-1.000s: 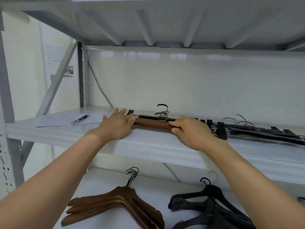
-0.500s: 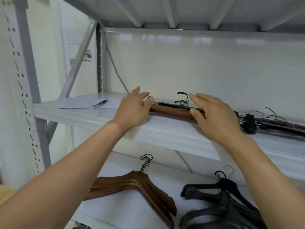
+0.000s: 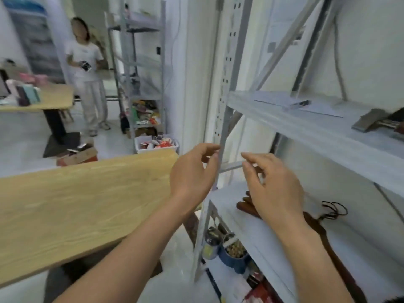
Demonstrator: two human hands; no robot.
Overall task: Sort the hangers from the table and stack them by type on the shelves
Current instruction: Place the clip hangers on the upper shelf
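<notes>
Head view. Both hands are raised in open air in front of the shelf frame, between the counter (image 3: 87,204) and the shelves. The left hand (image 3: 192,173) is just left of the grey upright post (image 3: 225,106), fingers loosely curled, grip apart, holding nothing. The right hand (image 3: 273,189) is just right of the post, thumb and fingers slightly bent, grip apart, also holding nothing. The two hands do not touch.

On the upper shelf (image 3: 317,136), the end of a clip hanger (image 3: 371,121) shows at the right edge of the frame. A sheet of paper (image 3: 317,107) with a pen (image 3: 299,103) on it lies further left on the same shelf. On the lower shelf (image 3: 367,248), brown wooden hangers (image 3: 246,207) lie stacked, partly hidden behind the right forearm, with their dark hooks (image 3: 334,209) pointing toward the back wall.

No hangers are visible on the part of the counter in view. Another person (image 3: 85,68) stands in the background beside a second counter (image 3: 43,99).
</notes>
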